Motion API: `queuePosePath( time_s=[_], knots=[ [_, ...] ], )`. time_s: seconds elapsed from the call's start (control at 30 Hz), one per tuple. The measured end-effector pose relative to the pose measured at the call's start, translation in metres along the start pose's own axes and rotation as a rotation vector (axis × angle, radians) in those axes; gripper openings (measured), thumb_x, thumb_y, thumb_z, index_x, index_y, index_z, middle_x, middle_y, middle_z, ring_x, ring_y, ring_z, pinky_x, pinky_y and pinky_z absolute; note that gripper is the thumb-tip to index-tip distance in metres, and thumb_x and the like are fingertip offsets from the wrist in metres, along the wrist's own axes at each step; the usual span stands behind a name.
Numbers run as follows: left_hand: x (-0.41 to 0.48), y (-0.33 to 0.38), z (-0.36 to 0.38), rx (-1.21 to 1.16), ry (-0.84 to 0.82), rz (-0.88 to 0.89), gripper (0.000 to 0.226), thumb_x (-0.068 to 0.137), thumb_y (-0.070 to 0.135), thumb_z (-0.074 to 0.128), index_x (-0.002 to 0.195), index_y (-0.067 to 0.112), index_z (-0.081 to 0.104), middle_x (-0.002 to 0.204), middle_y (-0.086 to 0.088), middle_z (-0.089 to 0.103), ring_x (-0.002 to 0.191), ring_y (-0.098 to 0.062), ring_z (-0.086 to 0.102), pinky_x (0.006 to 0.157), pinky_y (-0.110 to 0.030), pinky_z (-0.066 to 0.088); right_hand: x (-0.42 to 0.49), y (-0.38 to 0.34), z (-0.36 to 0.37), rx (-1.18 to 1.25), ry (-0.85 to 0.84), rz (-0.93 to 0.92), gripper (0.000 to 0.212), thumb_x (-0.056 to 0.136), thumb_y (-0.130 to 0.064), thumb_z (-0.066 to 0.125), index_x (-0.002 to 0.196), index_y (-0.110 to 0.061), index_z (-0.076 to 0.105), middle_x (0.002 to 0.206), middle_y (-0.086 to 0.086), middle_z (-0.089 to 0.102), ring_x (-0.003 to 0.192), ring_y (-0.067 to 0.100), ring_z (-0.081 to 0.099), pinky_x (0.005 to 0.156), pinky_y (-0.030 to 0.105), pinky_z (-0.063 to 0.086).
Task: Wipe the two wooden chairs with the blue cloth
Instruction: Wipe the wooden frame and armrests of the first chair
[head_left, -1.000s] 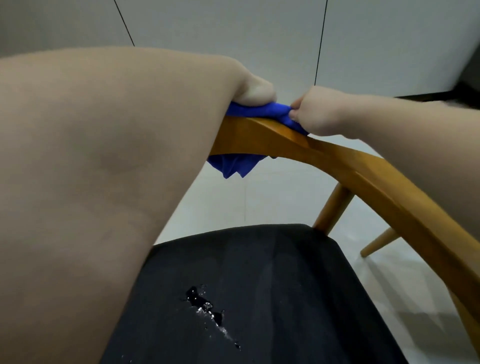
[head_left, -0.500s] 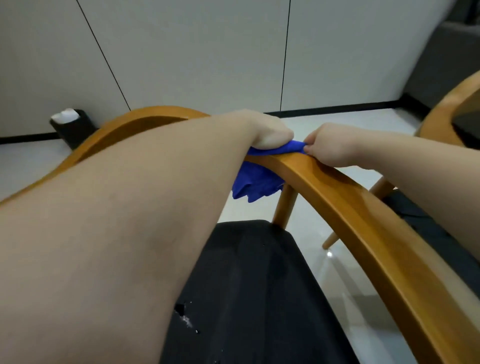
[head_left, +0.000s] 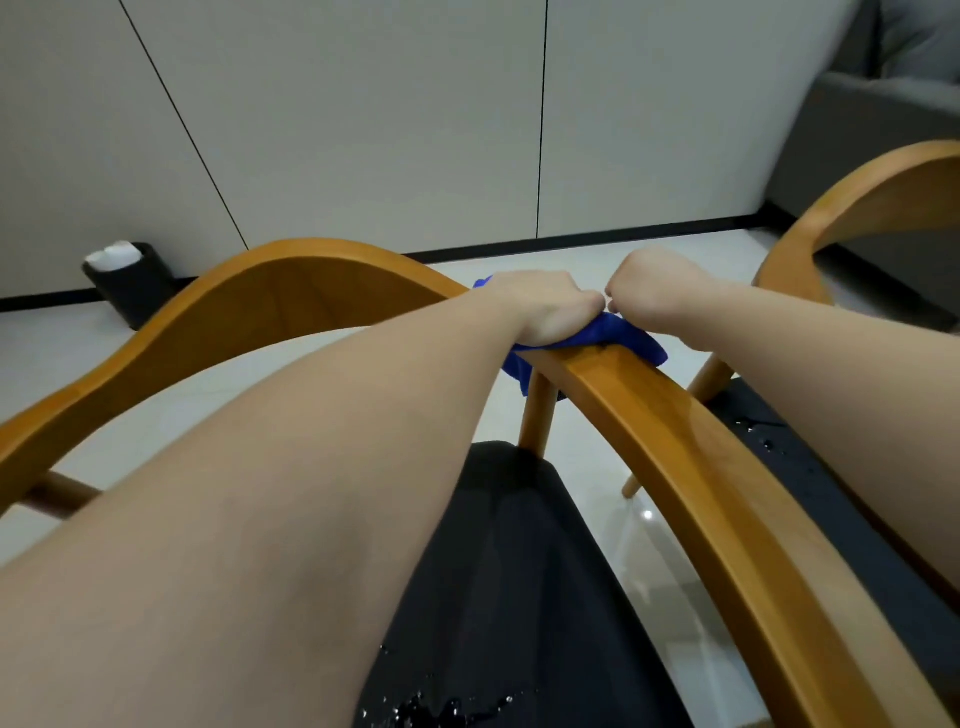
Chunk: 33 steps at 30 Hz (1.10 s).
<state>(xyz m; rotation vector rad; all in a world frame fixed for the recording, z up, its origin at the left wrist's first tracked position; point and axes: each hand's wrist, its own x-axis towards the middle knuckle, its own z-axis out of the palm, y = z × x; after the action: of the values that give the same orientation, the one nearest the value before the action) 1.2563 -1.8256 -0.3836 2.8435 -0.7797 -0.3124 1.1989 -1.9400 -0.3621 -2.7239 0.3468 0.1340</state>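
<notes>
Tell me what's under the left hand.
The blue cloth lies under the left hand, draped over the chair's wooden rail. The palm hides the cloth's middle and the rail right beneath it.

From here the near chair (head_left: 675, 441) reads as honey-coloured wood. Its curved rail is smooth, with a satin varnish that carries a soft sheen along the top face. The second chair (head_left: 857, 208) shows the same varnished wood. The blue cloth (head_left: 628, 340) looks like a soft, matt textile, creased into folds. I take the seat pad (head_left: 519, 571) for black woven fabric, dull in finish, with shiny wet droplets (head_left: 441, 706) beading on it. The floor (head_left: 649, 519) is pale tile, glossy enough to mirror a light. The wall panels (head_left: 363, 130) are flat and matt. The sofa (head_left: 883, 130) appears upholstered in grey cloth.
</notes>
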Motion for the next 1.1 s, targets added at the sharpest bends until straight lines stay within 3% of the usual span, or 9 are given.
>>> queuePosePath(
  time_s=[0.1, 0.2, 0.33, 0.43, 0.6, 0.73, 0.93, 1.03, 1.1],
  knots=[
    [-0.007, 0.009, 0.003, -0.001, 0.006, 0.048, 0.044, 0.098, 0.057, 0.027, 0.095, 0.03, 0.062, 0.081, 0.006, 0.058, 0.073, -0.012, 0.053, 0.066, -0.032, 0.036, 0.001, 0.003, 0.003, 0.095, -0.013, 0.041, 0.033, 0.1, -0.002, 0.038, 0.122, 0.008, 0.061, 0.123, 0.026, 0.061, 0.114, 0.039, 0.058, 0.1, 0.045, 0.048],
    [-0.015, 0.018, 0.006, 0.081, 0.047, 0.122, 0.041, 0.102, 0.055, 0.028, 0.094, 0.029, 0.058, 0.075, 0.009, 0.053, 0.067, -0.007, 0.048, 0.058, -0.027, 0.033, -0.002, 0.005, 0.004, 0.235, 0.009, 0.05, 0.035, 0.102, -0.012, 0.038, 0.122, 0.005, 0.061, 0.123, 0.024, 0.061, 0.116, 0.039, 0.057, 0.094, 0.041, 0.047],
    [-0.025, 0.031, 0.015, 0.067, 0.08, 0.203, 0.041, 0.103, 0.052, 0.027, 0.104, 0.027, 0.06, 0.081, 0.007, 0.057, 0.079, -0.015, 0.054, 0.074, -0.033, 0.042, -0.014, 0.009, 0.001, 0.473, -0.049, 0.127, 0.041, 0.106, -0.035, 0.035, 0.116, -0.004, 0.059, 0.113, 0.015, 0.061, 0.104, 0.03, 0.056, 0.09, 0.038, 0.042],
    [-0.034, 0.044, 0.021, 0.041, 0.083, 0.287, 0.038, 0.104, 0.041, 0.027, 0.106, 0.027, 0.062, 0.093, 0.004, 0.06, 0.086, -0.016, 0.054, 0.085, -0.035, 0.043, -0.029, 0.014, -0.001, 0.6, -0.122, 0.174, 0.05, 0.103, -0.052, 0.037, 0.124, -0.012, 0.058, 0.104, 0.003, 0.059, 0.1, 0.022, 0.054, 0.088, 0.032, 0.037],
    [-0.048, 0.064, 0.029, -0.019, 0.052, 0.367, 0.042, 0.102, 0.039, 0.028, 0.114, 0.024, 0.066, 0.097, 0.004, 0.06, 0.091, -0.014, 0.058, 0.095, -0.036, 0.044, -0.052, 0.034, -0.006, 0.723, -0.256, 0.251, 0.068, 0.094, -0.071, 0.034, 0.125, -0.017, 0.061, 0.106, 0.005, 0.065, 0.096, 0.019, 0.06, 0.088, 0.035, 0.041],
    [-0.065, 0.076, 0.034, -0.088, 0.032, 0.398, 0.042, 0.098, 0.035, 0.031, 0.108, 0.02, 0.069, 0.099, 0.001, 0.067, 0.093, -0.016, 0.06, 0.097, -0.04, 0.046, -0.075, 0.043, -0.002, 0.782, -0.227, 0.257, 0.068, 0.095, -0.071, 0.03, 0.13, -0.018, 0.056, 0.098, 0.001, 0.061, 0.087, 0.012, 0.056, 0.09, 0.034, 0.036],
    [-0.089, 0.093, 0.042, -0.043, 0.042, 0.329, 0.049, 0.097, 0.039, 0.028, 0.117, 0.022, 0.069, 0.122, -0.004, 0.064, 0.119, -0.022, 0.053, 0.113, -0.043, 0.032, -0.105, 0.046, -0.003, 0.802, -0.156, 0.22, 0.065, 0.099, -0.066, 0.025, 0.137, -0.021, 0.053, 0.087, -0.003, 0.055, 0.076, 0.007, 0.05, 0.088, 0.031, 0.031],
    [-0.098, 0.098, 0.045, -0.008, 0.105, 0.268, 0.048, 0.095, 0.043, 0.032, 0.123, 0.022, 0.065, 0.122, -0.005, 0.063, 0.119, -0.024, 0.054, 0.112, -0.045, 0.034, -0.117, 0.049, -0.001, 0.823, -0.163, 0.213, 0.062, 0.098, -0.067, 0.023, 0.133, -0.023, 0.052, 0.091, -0.002, 0.057, 0.077, 0.006, 0.05, 0.087, 0.03, 0.032],
    [-0.106, 0.097, 0.043, -0.047, 0.15, 0.277, 0.035, 0.098, 0.038, 0.04, 0.119, 0.024, 0.065, 0.107, 0.003, 0.068, 0.105, -0.014, 0.061, 0.106, -0.042, 0.043, -0.123, 0.05, 0.0, 0.849, -0.154, 0.188, 0.058, 0.099, -0.066, 0.023, 0.128, -0.024, 0.052, 0.099, 0.0, 0.06, 0.079, 0.008, 0.05, 0.088, 0.031, 0.033]
  ],
)
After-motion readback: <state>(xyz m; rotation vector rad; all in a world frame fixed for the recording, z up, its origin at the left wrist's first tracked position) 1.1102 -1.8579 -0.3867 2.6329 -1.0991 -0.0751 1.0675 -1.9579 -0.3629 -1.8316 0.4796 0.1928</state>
